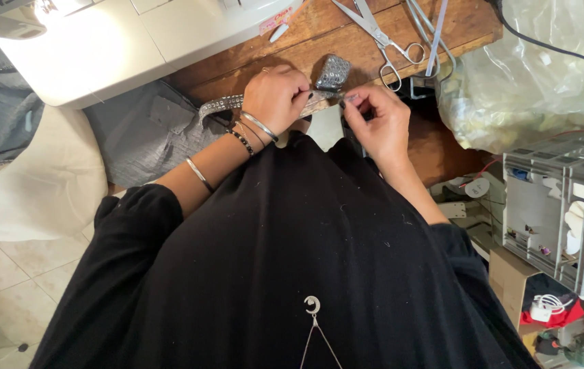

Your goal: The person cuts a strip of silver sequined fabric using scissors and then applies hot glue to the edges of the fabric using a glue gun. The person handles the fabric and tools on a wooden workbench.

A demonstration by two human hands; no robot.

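**Both hands on the studded strip at the desk edge**

My left hand [275,96] is closed in a loose fist over a narrow strip of studded trim [227,104], its fingers together and clamped on the strip where it crosses the front edge of the wooden desk [319,31]. The strip runs out to the left from under my knuckles, over a piece of grey fabric [141,133] that hangs below the desk edge. Bangles and a beaded bracelet sit on that wrist.

My right hand [374,119] is just beside the left, nearly touching it. Its thumb and first fingers are pinched together on the other end of the strip, or on something very small there; I cannot tell which, as my fingertips hide the spot. Between the two hands, a little further up the desk, lies a small patch covered in shiny studs [334,72], touching or almost touching the strip.

A pair of steel scissors [384,37] lies on the desk beyond my right hand, blades pointing away, with a second thin metal tool [432,34] just beside it. A white sewing machine [114,41] fills the upper left. To the right of the desk is a clear plastic bag [538,68] of pale pieces, and below it a grey wire rack [565,205] with small items. My black top fills the lower part of the view.
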